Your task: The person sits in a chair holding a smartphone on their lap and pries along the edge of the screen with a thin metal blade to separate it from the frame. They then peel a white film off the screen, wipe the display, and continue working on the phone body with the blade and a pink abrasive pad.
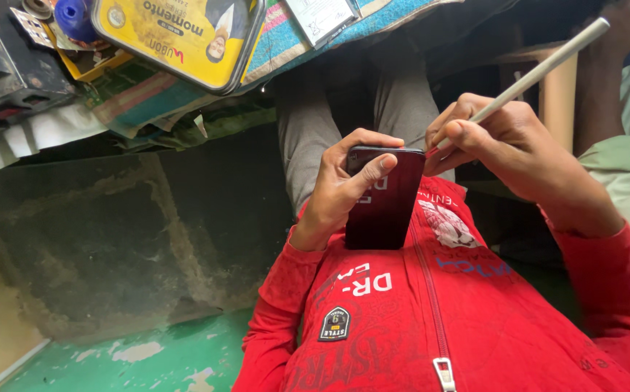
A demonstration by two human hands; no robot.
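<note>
Up close, the left hand (340,192) is clamped round a dark phone (384,199) propped against the red jacket (431,312); the right hand (507,145) pinches a thin white tool (540,72) at the phone's top edge. Slick, rigid, breakable-looking; safest held by its sides.

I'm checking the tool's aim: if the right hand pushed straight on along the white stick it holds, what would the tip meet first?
Most likely the top edge of the dark phone in the left hand: the right hand points the white stick at that corner, where its tip seems to touch already, though depth is unclear.
</note>
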